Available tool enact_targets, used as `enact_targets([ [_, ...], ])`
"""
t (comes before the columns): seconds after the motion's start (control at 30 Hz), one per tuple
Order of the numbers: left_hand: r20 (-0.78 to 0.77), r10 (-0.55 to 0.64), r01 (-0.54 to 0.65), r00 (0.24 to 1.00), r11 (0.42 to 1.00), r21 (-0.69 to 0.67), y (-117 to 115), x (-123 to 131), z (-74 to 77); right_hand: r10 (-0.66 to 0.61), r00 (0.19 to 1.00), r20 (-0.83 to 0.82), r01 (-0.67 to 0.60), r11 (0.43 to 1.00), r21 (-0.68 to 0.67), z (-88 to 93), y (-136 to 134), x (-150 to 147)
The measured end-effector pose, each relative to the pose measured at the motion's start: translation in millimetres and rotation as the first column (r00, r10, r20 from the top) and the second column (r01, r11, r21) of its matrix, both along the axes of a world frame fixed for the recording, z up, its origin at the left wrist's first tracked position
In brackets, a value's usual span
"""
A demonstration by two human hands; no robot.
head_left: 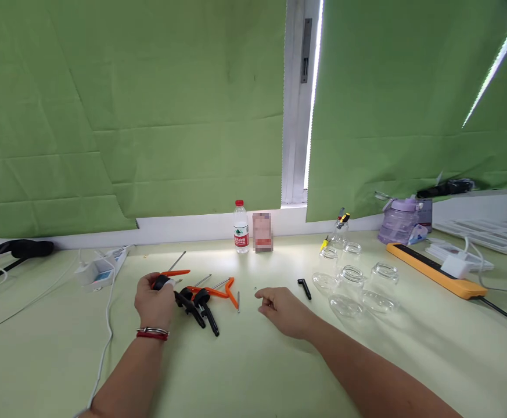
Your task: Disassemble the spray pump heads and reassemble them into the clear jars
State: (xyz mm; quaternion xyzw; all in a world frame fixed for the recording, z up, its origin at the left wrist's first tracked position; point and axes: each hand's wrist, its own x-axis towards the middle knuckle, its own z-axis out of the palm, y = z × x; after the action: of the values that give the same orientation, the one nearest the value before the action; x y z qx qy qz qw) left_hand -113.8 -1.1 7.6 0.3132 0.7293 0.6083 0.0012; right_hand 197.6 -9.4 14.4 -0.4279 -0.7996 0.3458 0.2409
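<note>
My left hand [155, 302] is closed around an orange-and-black tool with a thin metal rod [175, 262]; its black round part shows between the fingers. Beside it on the table lie similar orange-and-black tools [207, 307] with metal rods and black handles. A short metal pin [238, 302] lies just right of them. My right hand [286, 310] is low over the table, index finger stretched out and thumb apart, nothing visible between them. By its fingertip is a tiny piece [255, 288], too small to name. A loose black handle piece [304, 288] lies farther right.
Several clear glass jars [351, 290] stand at right, one holding yellow-and-black tools [344, 219]. Behind are a red-capped water bottle [241, 229] and a pink box [262, 232]. An orange power strip [436, 273] and purple jug [399, 220] sit right; a white power strip [109, 267] left.
</note>
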Motion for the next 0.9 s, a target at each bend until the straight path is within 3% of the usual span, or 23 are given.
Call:
enact_targets([
  [0.1, -0.012, 0.064, -0.065, 0.998, 0.994, -0.084, -0.9, -14.1, -2.8, -0.167, 0.986, 0.018, 0.165, 0.984, 0.064, 3.7, 15.8, 12.5],
  [0.2, -0.037, 0.076, -0.081, 0.996, 0.981, -0.176, -1.5, -20.6, -7.2, -0.393, 0.915, 0.097, 0.372, 0.911, 0.18, 6.6, 34.9, 31.1],
  [0.33, -0.08, 0.022, -0.044, 0.997, 0.958, -0.284, 1.0, -25.3, -14.6, -0.54, 0.827, 0.158, 0.504, 0.836, 0.217, 1.7, 58.2, 56.7],
  [0.43, -0.096, -0.016, -0.018, 0.995, 0.94, -0.342, 3.2, -27.5, -18.6, -0.583, 0.785, 0.21, 0.537, 0.809, 0.239, -6.4, 67.0, 66.2],
  [0.7, -0.124, -0.083, 0.02, 0.989, 0.898, -0.44, 6.0, -28.5, -21.0, -0.588, 0.746, 0.313, 0.517, 0.808, 0.283, -17.0, 64.1, 64.1],
  [0.9, -0.204, -0.06, -0.039, 0.977, 0.892, -0.45, -2.7, -18.8, -2.9, -0.579, 0.734, 0.355, 0.486, 0.813, 0.322, -18.9, 61.0, 65.3],
])
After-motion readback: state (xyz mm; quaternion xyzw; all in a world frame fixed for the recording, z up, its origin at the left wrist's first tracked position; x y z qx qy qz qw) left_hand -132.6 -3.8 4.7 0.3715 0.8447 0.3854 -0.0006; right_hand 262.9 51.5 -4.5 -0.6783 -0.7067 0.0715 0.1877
